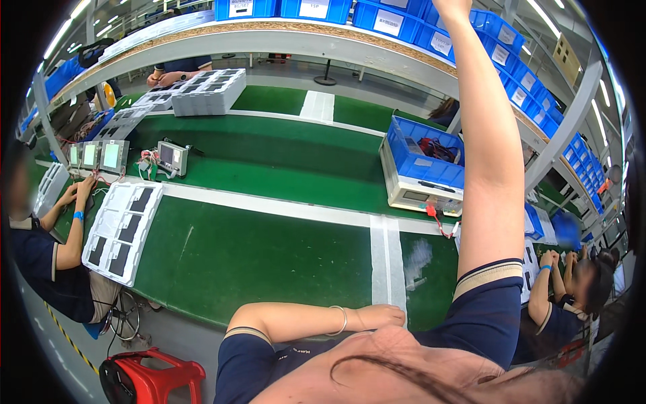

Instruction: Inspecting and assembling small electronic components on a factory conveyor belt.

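A long green bench [269, 249] is filling most of the view, and a shelf [289, 42] is spanning the space above it. Along that shelf a row of labelled blue bins [389, 23] is sitting, curving away down the right side. The person's bare right arm [491, 155] is standing raised in front of the shelf. 2 co-workers are sitting at the bench, 1 at the far left [40, 262] and 1 at the far right [555, 323]. A blue tub [437, 174] is resting on a white instrument [407, 195] and is holding dark cables [441, 149]. A red stool [168, 374] is standing on the floor at lower left. A white tray [111, 215] is lying near the left co-worker, carrying dark flat pieces. The left hand [385, 316] is resting at the bench's front edge by a pale band [385, 256], its fingers loosely curled; whether it is gripping anything, I cannot tell. The right hand [452, 4] is meeting the top edge beside the bins; its fingers are lying out of sight, so I cannot tell its opening or hold. Smallest, a dark pen [436, 186] is lying on the instrument, just before the tub
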`<state>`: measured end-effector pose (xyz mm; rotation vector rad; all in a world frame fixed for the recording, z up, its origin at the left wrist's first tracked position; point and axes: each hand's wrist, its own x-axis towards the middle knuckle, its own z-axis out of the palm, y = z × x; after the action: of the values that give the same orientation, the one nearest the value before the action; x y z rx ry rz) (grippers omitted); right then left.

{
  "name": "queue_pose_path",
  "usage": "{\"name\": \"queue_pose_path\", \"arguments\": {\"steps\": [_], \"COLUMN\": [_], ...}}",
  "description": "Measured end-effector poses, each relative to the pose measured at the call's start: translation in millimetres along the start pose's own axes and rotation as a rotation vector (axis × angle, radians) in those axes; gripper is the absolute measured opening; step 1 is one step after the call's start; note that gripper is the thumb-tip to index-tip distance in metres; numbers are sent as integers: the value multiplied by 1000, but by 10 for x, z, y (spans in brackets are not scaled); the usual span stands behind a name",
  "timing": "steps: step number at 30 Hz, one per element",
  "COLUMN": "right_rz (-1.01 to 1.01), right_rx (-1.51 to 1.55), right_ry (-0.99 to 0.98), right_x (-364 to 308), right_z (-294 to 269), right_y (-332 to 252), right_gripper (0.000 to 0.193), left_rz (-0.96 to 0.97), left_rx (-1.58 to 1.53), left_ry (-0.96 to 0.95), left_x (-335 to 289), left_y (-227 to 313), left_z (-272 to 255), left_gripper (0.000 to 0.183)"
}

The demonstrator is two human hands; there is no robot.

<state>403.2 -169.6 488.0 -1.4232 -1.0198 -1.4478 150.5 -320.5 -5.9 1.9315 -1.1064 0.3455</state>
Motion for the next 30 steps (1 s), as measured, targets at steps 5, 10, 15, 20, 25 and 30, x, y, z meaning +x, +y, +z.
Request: {"name": "queue_pose_path", "arguments": {"steps": [5, 10, 15, 20, 25, 30], "right_rz": [-124, -10, 65, 7, 133, 181], "right_rx": [-59, 53, 136, -79, -47, -20], "right_ry": [-33, -182, -71, -140, -342, -285], "right_x": [-281, -284, -236, 109, 124, 72], "right_z": [239, 234, 212, 244, 232, 207], "right_y": [-25, 155, -75, 39, -22, -28], "right_gripper": [43, 51, 60, 61, 58, 59], "left_rz": [-20, -17, -30, -148, -303, -307], "left_rx": [-39, -47, -43, -196, -364, -345], "left_ry": [12, 9, 12, -41, -12, -22], "left_x": [-72, -9, -60, -17, -126, -87], "left_y": [-37, -26, -103, -130, -151, -198], "left_z": [-34, -66, -32, -22, 17, 37], "left_gripper": [8, 7, 8, 14, 16, 17]}}
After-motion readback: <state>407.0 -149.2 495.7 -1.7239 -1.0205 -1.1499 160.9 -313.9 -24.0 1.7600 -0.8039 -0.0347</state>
